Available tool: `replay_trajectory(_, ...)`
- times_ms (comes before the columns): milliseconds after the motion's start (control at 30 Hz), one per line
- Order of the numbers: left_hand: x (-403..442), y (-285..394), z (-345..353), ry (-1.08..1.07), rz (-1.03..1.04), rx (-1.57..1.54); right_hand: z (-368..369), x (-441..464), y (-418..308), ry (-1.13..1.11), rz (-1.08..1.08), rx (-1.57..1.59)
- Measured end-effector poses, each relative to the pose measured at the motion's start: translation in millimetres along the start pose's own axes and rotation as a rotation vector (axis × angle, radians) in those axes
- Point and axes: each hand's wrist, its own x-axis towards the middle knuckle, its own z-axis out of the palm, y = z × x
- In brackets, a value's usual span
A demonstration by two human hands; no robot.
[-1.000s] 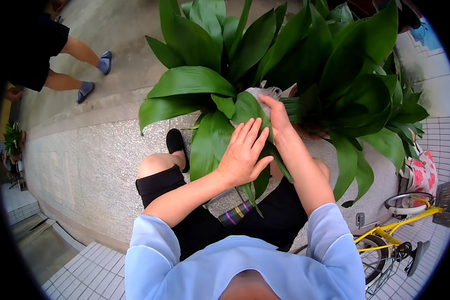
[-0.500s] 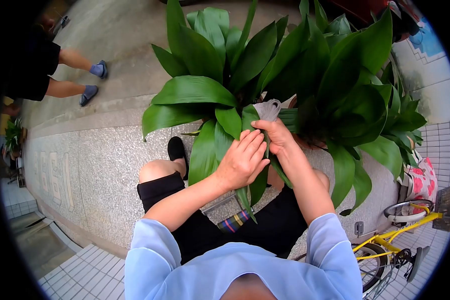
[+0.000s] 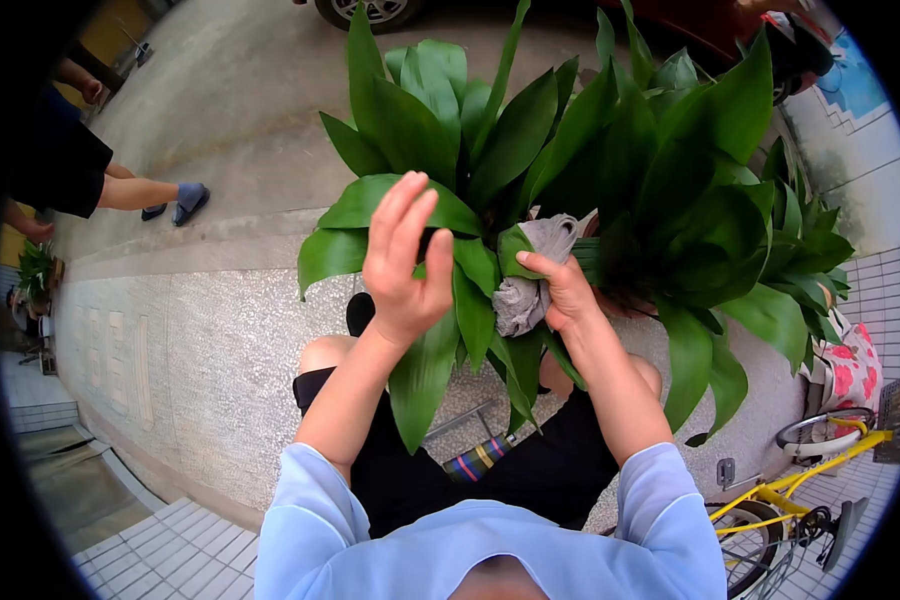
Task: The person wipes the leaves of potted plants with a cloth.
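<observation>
In the head view my right hand (image 3: 562,292) grips a crumpled grey cloth (image 3: 522,306), its thumb lying over a green leaf (image 3: 511,248). Part of the cloth bulges above the thumb and part hangs below it. My left hand (image 3: 402,270) is raised with fingers stretched and thumb apart, in front of a broad leaf (image 3: 345,205) of the potted plant (image 3: 410,120). It holds nothing. Whether it touches that leaf, I cannot tell. The leaf under the cloth is partly hidden.
A second leafy plant (image 3: 705,200) stands close on the right. A yellow bicycle (image 3: 770,492) is at lower right, beside a flowered bag (image 3: 850,360). A striped stool seat (image 3: 475,460) shows between my knees. Another person (image 3: 120,190) walks at left; a car wheel (image 3: 370,12) is at the top.
My left hand has left the right hand and moved up and left, fingers opening. More of the grey cloth shows around the right hand. The person at left has shifted position.
</observation>
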Motion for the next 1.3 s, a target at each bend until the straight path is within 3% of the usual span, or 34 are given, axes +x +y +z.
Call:
replay_trajectory(100,16.7,-50.8,9.0,0.078,-0.501,-0.144,7.6,-5.4,2.2,-0.024,-0.142,-0.163)
replay_trajectory(133,15.3,-71.5,11.3,0.013,-0.742,-0.168,9.7,-6.7,3.1,-0.061,-0.225,-0.244)
replay_trajectory(233,7.9,-116.4,30.8,0.012,-0.926,-0.252,18.3,-13.7,-6.9,-0.192,-0.29,-0.296)
replay_trajectory(267,6.2,-122.2,35.1,-0.012,-0.947,-0.388,17.2,-14.2,-10.2,-0.259,-0.249,-0.262)
replay_trajectory(367,7.2,-127.4,44.9,-0.028,-0.799,-0.168,14.0,-14.2,-15.5,-0.33,-0.19,-0.222)
replay_trajectory(467,15.2,-112.2,47.8,0.017,-0.87,-0.171,15.5,-9.5,-16.2,-0.301,-0.213,-0.165)
replay_trajectory(567,16.8,-105.2,44.8,-0.204,-0.865,-0.155,16.6,-2.0,-21.5,-0.244,-0.298,-0.094)
replay_trajectory(600,17.9,-100.4,49.7,-0.156,-0.746,-0.25,17.3,1.4,-24.2,-0.203,-0.332,-0.062)
replay_trajectory(633,13.7,-94.3,47.3,-0.295,-0.7,-0.095,17.1,3.8,-26.3,-0.159,-0.367,-0.028)
replay_trajectory(700,4.0,-78.0,49.0,-0.229,-0.433,-0.078,14.2,10.7,-27.7,-0.107,-0.528,-0.04)
replay_trajectory(800,-3.5,-39.5,32.3,-0.361,0.017,0.067,11.3,15.4,-25.0,0.011,-0.813,-0.33)
replay_trajectory(867,-18.9,-14.0,19.9,-0.498,0.156,0.081,17.4,12.5,-29.6,0.038,-1.0,-0.666)
replay_trajectory(967,-38.2,16.3,8.9,-0.613,0.269,0.022,27.8,14.5,-31.6,-0.009,-1.048,-0.752)
replay_trajectory(1000,-42.6,20.3,5.0,-0.671,0.318,0.033,30.8,12.2,-30.6,-0.059,-0.921,-0.711)
replay_trajectory(1100,-52.0,18.4,-0.8,-0.722,0.338,0.015,41.7,20.4,-19.1,-0.243,-0.835,-0.755)
replay_trajectory(1200,-47.0,14.7,-8.4,-0.619,0.361,0.03,39.9,12.9,-16.0,-0.629,-0.266,-0.825)
replay_trajectory(1233,-44.7,13.8,-12.4,-0.596,0.356,0.031,39.3,14.1,0.4,-0.635,-0.296,-0.777)
replay_trajectory(1300,-46.4,12.4,-14.2,-0.581,0.394,0.038,38.2,18.2,2.1,-0.659,-0.137,-0.811)
